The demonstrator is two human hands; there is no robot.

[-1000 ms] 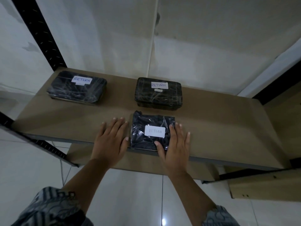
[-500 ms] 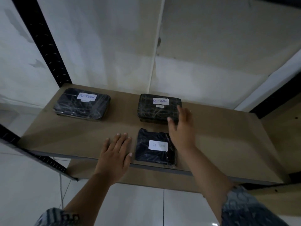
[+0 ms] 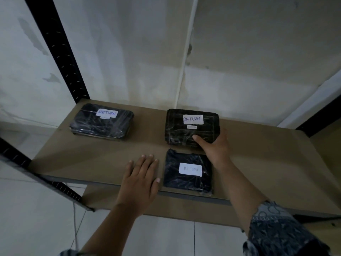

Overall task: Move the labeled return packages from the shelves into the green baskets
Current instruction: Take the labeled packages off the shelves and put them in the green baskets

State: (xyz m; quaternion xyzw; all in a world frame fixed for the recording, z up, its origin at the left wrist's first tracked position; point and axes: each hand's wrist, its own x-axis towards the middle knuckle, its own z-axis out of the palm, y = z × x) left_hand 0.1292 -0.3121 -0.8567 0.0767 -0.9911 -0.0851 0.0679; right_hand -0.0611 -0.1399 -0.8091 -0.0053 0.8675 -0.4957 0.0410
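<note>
The rear package [image 3: 191, 126], black, film-wrapped and labelled RETURN, lies at the back of the brown shelf [image 3: 267, 163], near the wall [image 3: 147, 52]. The right hand [image 3: 215, 145] grasps its near right corner: the thumb [image 3: 200, 141] lies across the top and the fingers wrap round the right edge, mostly hidden. The forearm reaches in from the lower right, passing just beside the right edge of the front package [image 3: 188, 172], which sits at the shelf's front lip directly before the held one, with a narrow gap between the 2.

The left hand [image 3: 141, 180] lies flat on the board, palm down, fingers straight and together, holding nothing, just left of the front package, its wrist over the front lip.

A 3rd labelled package [image 3: 102, 124] rests at the back left, well apart from both hands, close to the black upright [image 3: 59, 50]. Bare board stretches to the right of the right hand and between the 2 rear packages.
</note>
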